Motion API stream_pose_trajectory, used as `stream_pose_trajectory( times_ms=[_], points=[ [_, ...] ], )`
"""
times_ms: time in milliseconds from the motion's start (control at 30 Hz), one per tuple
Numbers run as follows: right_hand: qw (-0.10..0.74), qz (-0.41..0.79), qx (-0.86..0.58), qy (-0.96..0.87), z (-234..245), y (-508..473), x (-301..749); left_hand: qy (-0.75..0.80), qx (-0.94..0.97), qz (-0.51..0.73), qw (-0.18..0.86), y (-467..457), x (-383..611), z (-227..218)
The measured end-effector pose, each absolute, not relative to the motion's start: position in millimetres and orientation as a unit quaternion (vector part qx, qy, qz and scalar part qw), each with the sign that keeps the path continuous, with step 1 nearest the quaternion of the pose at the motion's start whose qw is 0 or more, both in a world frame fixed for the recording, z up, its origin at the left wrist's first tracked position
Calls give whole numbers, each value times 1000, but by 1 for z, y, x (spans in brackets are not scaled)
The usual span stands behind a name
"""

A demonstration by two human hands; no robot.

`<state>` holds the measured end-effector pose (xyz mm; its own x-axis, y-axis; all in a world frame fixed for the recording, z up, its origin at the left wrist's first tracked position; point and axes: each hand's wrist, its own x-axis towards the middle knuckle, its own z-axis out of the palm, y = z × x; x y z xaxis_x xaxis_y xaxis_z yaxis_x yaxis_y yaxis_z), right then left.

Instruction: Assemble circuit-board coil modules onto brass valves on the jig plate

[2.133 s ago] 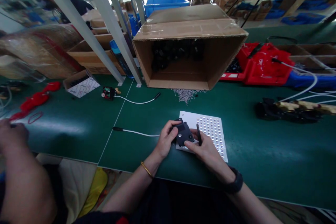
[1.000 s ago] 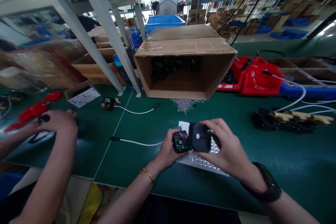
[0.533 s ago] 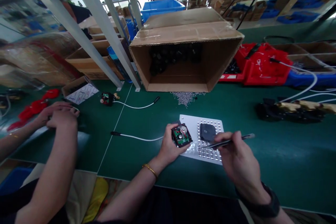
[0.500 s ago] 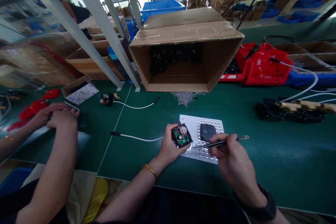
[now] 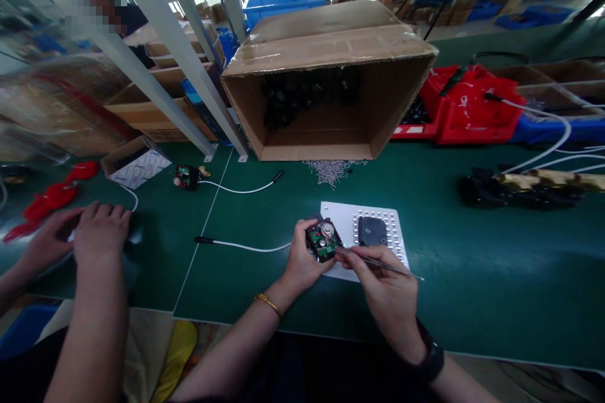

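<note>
My left hand (image 5: 302, 258) is closed around a small black housing with a green circuit board (image 5: 323, 240) in its open face, held over the sheet's left edge. A white cable (image 5: 250, 247) with a black plug runs left from behind it. In my right hand (image 5: 387, 293) are slim metal tweezers (image 5: 394, 269), pinched between the fingers. Their tip reaches the lower right of the board; whether it touches is too small to tell. Below lies a white sheet (image 5: 399, 236) with rows of small silvery round pieces. A dark square cover (image 5: 372, 231) rests on that sheet.
Behind stands a cardboard box (image 5: 326, 50) on its side, black parts inside, with loose screws (image 5: 329, 172) before it. Another housing (image 5: 186, 177) lies left, near a co-worker's hands (image 5: 99, 233). Rightward are red bins (image 5: 479, 107) and black-and-brass assemblies (image 5: 529, 187).
My right hand has moved left with the tweezers, bringing their tip from the sheet up to the circuit board. My left hand keeps its hold. The co-worker's hands have shifted slightly.
</note>
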<state>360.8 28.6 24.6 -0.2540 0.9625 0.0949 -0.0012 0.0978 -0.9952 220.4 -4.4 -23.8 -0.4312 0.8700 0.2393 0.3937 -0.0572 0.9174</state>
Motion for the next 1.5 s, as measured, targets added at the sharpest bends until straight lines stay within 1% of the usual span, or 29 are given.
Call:
stream_pose_trajectory(
  times_ms=[200,567,1100,1333,1500],
  points=[
    [446,511,-413,-608,22,28,361,643,479,550,233,-4,220,-28],
    [445,470,-376,-663,28,29,362,651,485,539,223,-6,221,-34],
    [355,469,-291,-755,41,61,371,652,498,536,200,-6,222,-28],
    [321,481,-289,-763,45,70,370,657,502,527,198,-7,222,-26],
    [317,484,-294,-761,48,73,368,665,494,521,205,-8,221,-25]
  ],
)
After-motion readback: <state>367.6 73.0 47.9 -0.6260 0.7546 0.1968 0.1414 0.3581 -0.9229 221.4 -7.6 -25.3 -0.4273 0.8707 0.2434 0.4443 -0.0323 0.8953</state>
